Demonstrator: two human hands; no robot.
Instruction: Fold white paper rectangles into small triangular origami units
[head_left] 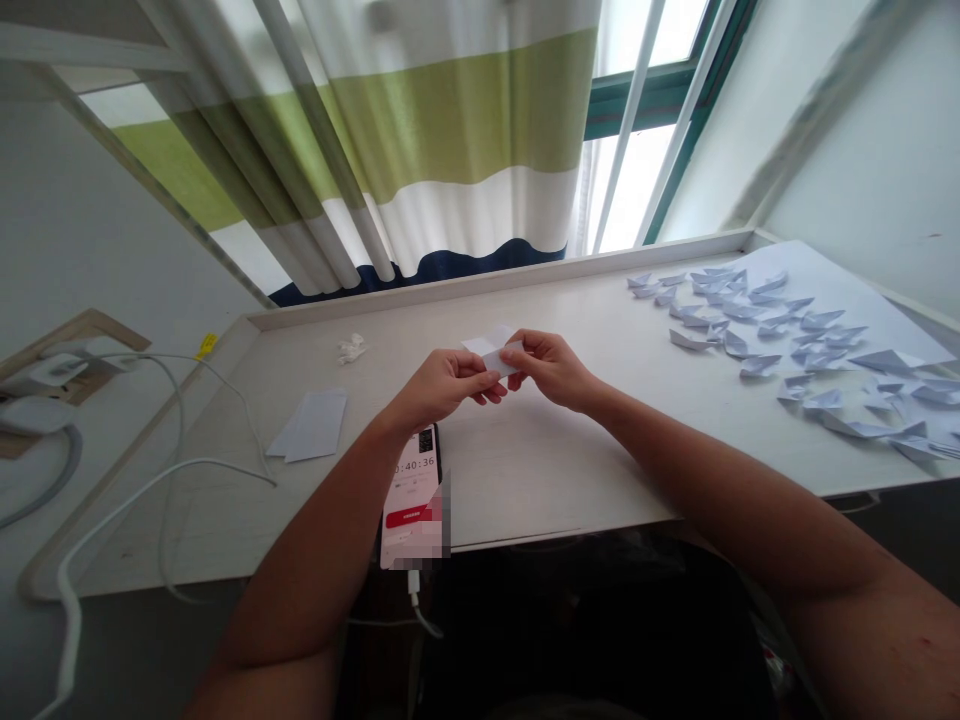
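Observation:
Between my two hands, above the middle of the white table, is a small folded piece of white paper. My left hand pinches its left side with thumb and fingers. At the right side, my right hand grips the same paper, thumb on top. Part of the paper sticks up behind the fingertips, and its exact folds are too small to make out. To the right on the table lie many folded white paper boats in loose rows. A few flat sheets of white paper rest at the left.
A phone with a timer on its screen lies at the front edge beside my left forearm, a cable plugged into it. Crumpled paper sits at the back left. White cables loop over the left edge from a power strip. A raised rim borders the back.

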